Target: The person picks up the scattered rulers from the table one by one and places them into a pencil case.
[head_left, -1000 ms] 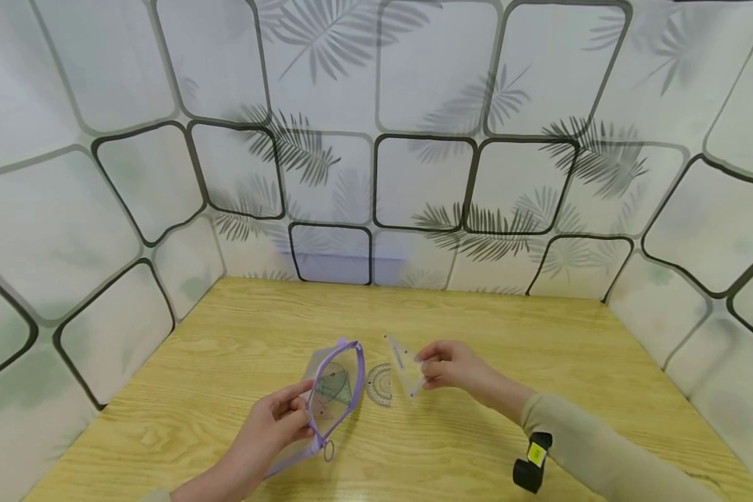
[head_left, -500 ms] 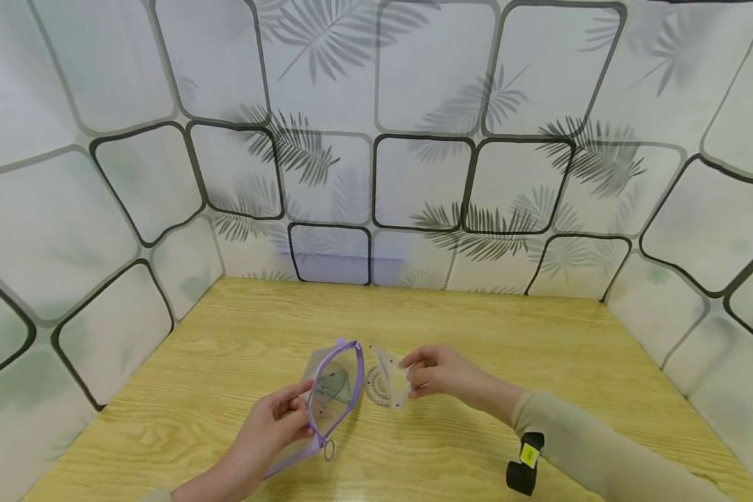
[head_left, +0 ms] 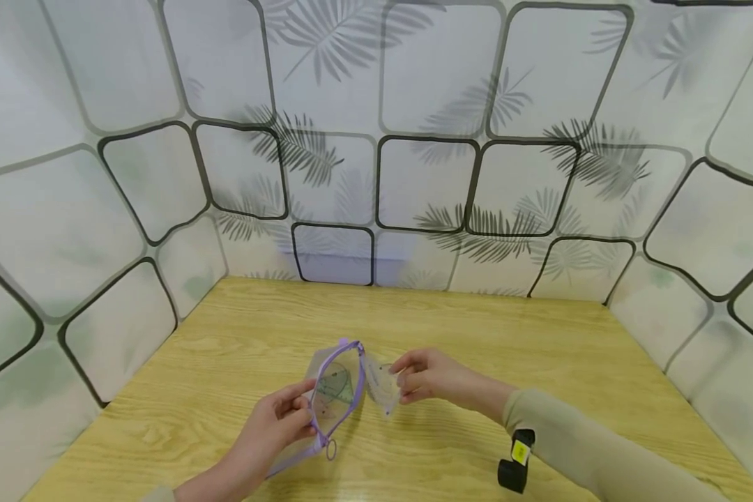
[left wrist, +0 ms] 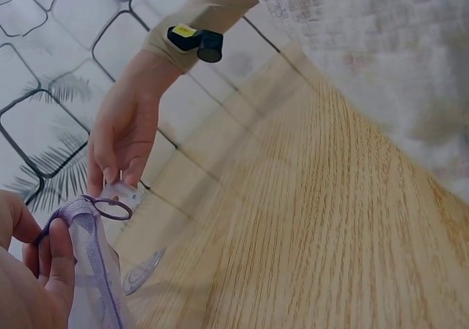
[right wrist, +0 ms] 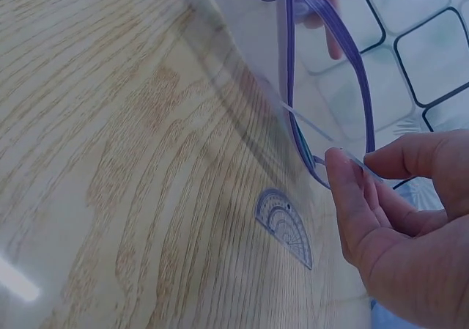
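Note:
A clear pouch with a purple zip edge [head_left: 358, 394] gapes wide, its mouth toward the right. My left hand [head_left: 276, 418] pinches the near side of that edge between thumb and fingers. Inside the pouch shows a greenish transparent set square [head_left: 337, 385]. My right hand [head_left: 429, 376] pinches a clear triangular set square [head_left: 383, 399] by one side, right at the pouch's mouth. A clear protractor [right wrist: 284, 226] lies flat on the table below it; in the head view the set square overlaps it.
The wood-grain table [head_left: 477, 335] runs back to a patterned curtain [head_left: 427, 181] that also encloses both sides. A purple pull ring [head_left: 331, 450] hangs at the pouch's near corner. A black wrist camera [head_left: 516, 461] sits on the right sleeve.
My right hand has moved left with the set square, from right of the protractor to the pouch's opening. The left hand keeps its hold on the pouch.

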{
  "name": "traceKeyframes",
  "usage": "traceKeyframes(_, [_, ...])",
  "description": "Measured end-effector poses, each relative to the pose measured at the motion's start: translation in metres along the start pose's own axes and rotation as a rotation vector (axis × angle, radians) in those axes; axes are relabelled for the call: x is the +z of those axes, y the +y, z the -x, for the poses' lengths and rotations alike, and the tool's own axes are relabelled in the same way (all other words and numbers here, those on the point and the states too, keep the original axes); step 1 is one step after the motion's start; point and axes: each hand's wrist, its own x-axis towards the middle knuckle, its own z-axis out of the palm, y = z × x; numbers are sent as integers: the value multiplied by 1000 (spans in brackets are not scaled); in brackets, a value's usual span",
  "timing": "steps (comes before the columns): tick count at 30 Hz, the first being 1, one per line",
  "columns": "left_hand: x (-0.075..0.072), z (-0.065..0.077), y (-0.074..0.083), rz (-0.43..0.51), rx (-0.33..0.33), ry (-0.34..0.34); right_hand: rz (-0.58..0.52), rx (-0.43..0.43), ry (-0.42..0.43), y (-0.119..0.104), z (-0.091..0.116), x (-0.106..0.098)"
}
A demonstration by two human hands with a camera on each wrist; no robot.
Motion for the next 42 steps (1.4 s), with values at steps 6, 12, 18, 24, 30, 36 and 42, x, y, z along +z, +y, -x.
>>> traceKeyframes(6, [0, 0, 0, 2, 0, -5, -20, 19, -10, -1, -6, 3])
traceKeyframes(12, [1, 1, 0, 0, 10, -11, -11, 12, -8, 0, -12, 7])
traceKeyframes(18, [0, 0, -1, -3, 15, -12, -16, 14, -20, -3, -15, 10])
traceKeyframes(24, [0, 0, -1, 5, 23, -36, -21, 18, -23, -5, -20, 14])
traceKeyframes(30, [1, 1, -1, 10, 24, -50, -44, 6, -3, -7, -26, 20])
traceKeyframes(36, [1, 1, 1, 9, 31, -59, -42, -14, 3, -8, -31, 26])
traceKeyframes(42, [0, 2, 1, 16, 25, -77, -34, -21, 17, -7, -36, 29])
